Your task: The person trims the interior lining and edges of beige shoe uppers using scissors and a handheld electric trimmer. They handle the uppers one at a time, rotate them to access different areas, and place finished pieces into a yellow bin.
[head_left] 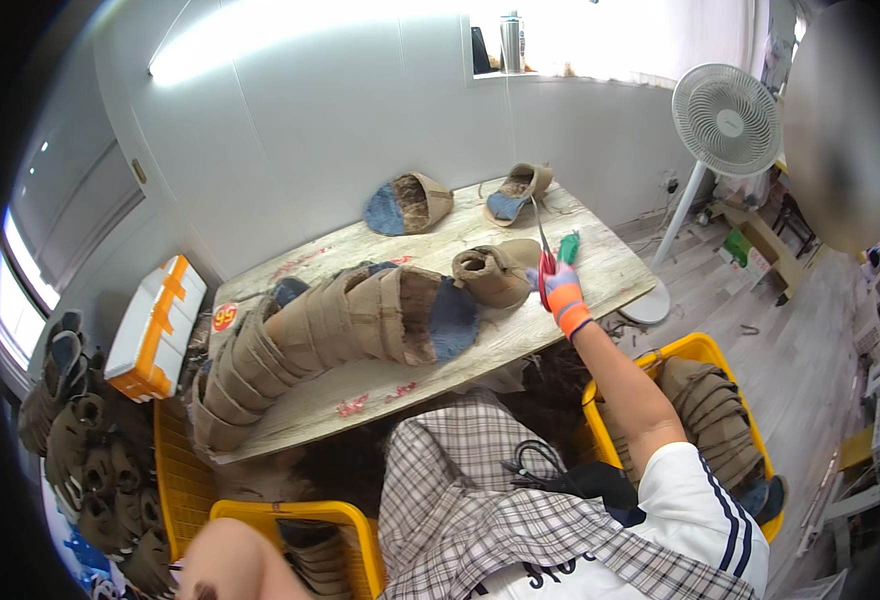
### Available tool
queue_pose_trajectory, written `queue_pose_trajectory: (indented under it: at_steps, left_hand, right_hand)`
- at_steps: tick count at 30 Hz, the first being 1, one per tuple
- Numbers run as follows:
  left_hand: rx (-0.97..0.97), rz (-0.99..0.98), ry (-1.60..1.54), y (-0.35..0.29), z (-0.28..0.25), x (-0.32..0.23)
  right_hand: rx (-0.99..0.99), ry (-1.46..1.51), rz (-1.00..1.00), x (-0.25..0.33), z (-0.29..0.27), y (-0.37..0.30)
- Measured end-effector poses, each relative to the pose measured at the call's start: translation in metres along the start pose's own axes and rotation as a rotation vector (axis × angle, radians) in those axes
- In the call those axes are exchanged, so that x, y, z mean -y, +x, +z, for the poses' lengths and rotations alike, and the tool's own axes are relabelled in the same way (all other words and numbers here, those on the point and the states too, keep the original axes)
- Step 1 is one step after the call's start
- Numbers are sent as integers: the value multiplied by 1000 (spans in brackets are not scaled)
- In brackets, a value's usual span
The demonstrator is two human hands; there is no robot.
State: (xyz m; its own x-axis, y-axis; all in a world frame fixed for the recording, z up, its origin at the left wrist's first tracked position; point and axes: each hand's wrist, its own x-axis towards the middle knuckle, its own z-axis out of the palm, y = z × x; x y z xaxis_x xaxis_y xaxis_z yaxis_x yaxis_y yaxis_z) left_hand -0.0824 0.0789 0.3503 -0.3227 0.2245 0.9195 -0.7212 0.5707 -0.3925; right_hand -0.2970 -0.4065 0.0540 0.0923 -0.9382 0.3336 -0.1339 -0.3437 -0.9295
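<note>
My right hand [564, 298], in an orange and purple glove, reaches over the table and is closed around the red handles of scissors [547, 262]. Their blades point away from me, toward a small tan shoe piece with a blue lining [516, 193] at the far edge. Just left of the hand stands a tan bootie-like shoe upper [492, 276]. A small green object [568, 247] lies beyond the fingers; its kind is unclear. A long row of nested tan shoe uppers [335, 325] curves across the table's left half. My left hand is out of sight.
The worn wooden table [520, 345] has another upper [410, 205] at the back. Yellow baskets [705, 350] with uppers stand at the right and near left [295, 510]. A white fan [728, 120] is at far right, a taped foam box [157, 325] at left.
</note>
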Motion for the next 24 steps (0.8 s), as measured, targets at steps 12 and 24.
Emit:
queue_pose_trajectory:
  at_steps: [12, 24]
  left_hand:
    - [1050, -439, 425, -286, 263, 135]
    - [732, -1011, -253, -351, 348, 202]
  right_hand:
    - [-273, 1052, 752, -132, 71, 10]
    - [-69, 1087, 441, -87, 40, 6]
